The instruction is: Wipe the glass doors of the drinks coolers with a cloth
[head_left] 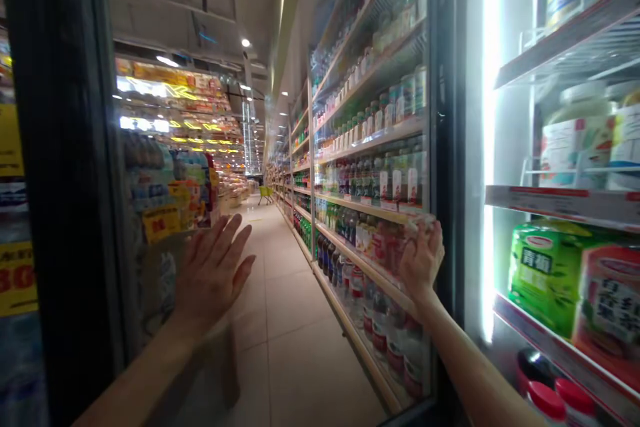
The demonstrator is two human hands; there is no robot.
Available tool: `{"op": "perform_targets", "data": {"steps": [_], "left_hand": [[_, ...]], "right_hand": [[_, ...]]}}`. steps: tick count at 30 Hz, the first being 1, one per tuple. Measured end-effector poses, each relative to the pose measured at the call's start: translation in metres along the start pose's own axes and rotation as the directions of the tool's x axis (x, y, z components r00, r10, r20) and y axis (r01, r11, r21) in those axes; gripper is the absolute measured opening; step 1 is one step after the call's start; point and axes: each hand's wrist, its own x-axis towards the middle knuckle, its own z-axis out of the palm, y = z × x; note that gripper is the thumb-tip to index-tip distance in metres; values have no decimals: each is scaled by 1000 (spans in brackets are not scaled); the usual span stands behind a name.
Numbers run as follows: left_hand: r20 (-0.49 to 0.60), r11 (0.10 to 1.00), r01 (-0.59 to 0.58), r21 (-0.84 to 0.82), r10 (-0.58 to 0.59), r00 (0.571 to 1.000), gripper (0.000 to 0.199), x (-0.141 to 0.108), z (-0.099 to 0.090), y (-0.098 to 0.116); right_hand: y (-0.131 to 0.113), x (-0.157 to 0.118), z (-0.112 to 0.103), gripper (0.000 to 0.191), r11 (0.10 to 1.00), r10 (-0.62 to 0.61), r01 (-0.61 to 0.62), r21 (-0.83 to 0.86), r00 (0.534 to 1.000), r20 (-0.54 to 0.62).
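1. Yellow price signs [17, 280] are showing at far left, beyond a dark upright [65, 180].
2. The left hand [215, 270] is stretching out flat and empty, fingers parted; whether it is touching glass cannot be told.
3. A green cart [265, 195] is standing far down the aisle under ceiling lights.
4. Pale floor tiles [295, 353] are running alongside long drink shelves [365, 207].
5. The right hand [423, 260] is curling its fingers over a pale crumpled item [424, 219], just beside the black door frame [447, 147].
6. Lit fridge shelves [565, 199] are holding packs, including a green one [545, 273].
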Motion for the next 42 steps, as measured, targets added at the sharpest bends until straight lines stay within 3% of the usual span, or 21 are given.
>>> {"op": "perform_targets", "data": {"steps": [2,3,5,8,10,12,14,16,17,18,20,22,24,25,29,31,33,36,38,40,42], "left_hand": [[-22,1000,-7,-20,7,1000,69,-1,0,-3],[-37,999,-6,-36,5,999,70,-2,0,-4],[-56,998,-3,-62,0,998,71,-6,-2,-7],[-1,1000,15,-27,-16,1000,71,-18,-7,-8],[45,999,41,18,-42,998,71,-27,-10,-6],[62,997,68,43,-71,996,71,-35,-13,-5],[64,996,80,41,-82,995,72,-40,-15,-4],[60,996,78,34,-80,995,72,-41,-15,-4],[48,997,73,30,-75,996,71,-41,-15,-5],[43,997,68,24,-69,997,71,-40,-15,-6],[35,998,69,9,-69,997,70,-40,-14,-9],[42,997,80,-6,-80,996,70,-40,-13,-11],[49,997,69,-15,-69,996,70,-41,-11,-13],[41,998,59,-16,-58,997,70,-42,-10,-13],[27,998,59,-9,-59,998,70,-43,-5,-13],[30,997,77,-13,-76,997,70,-44,-2,-13],[27,996,87,-22,-86,996,69,-45,1,-14],[23,996,91,-26,-90,996,70,-47,5,-17],[27,996,84,-27,-83,996,70,-48,7,-19],[32,996,81,-27,-80,996,70,-48,8,-20],[36,997,70,-20,-70,997,70,-48,8,-20]], "right_hand": [[0,-5,-1,50,997,73,-73,-4,997,-19],[-13,-13,-1,50,1000,26,-26,16,1000,-3],[-54,-37,-4,49,978,-189,182,97,980,62],[-103,-67,-11,47,854,-505,464,235,849,154],[-99,-70,-14,48,814,-565,516,266,809,159],[-68,-58,-13,50,878,-463,431,207,875,140],[-33,-40,-9,52,968,-236,227,105,969,78],[-16,-28,-6,52,999,-33,33,41,999,8],[-19,-28,-6,53,999,-3,4,37,1000,-11],[-29,-32,-7,53,998,-28,28,49,1000,-4],[-61,-49,-11,53,971,-220,211,115,973,71],[-89,-69,-16,50,875,-469,431,221,868,165],[-90,-81,-21,48,817,-567,510,271,798,207],[-79,-82,-21,47,833,-544,491,254,812,213],[8,-62,-18,48,991,-125,119,54,985,122],[32,-55,-15,49,999,50,-50,3,997,55],[25,-61,-14,51,995,97,-98,4,994,46],[-31,-88,-14,56,993,-85,74,92,990,117],[-65,-105,-15,58,949,-294,264,172,938,185],[-74,-109,-18,58,898,-426,381,220,876,225],[-58,-97,-18,59,910,-403,368,190,891,207]]}}
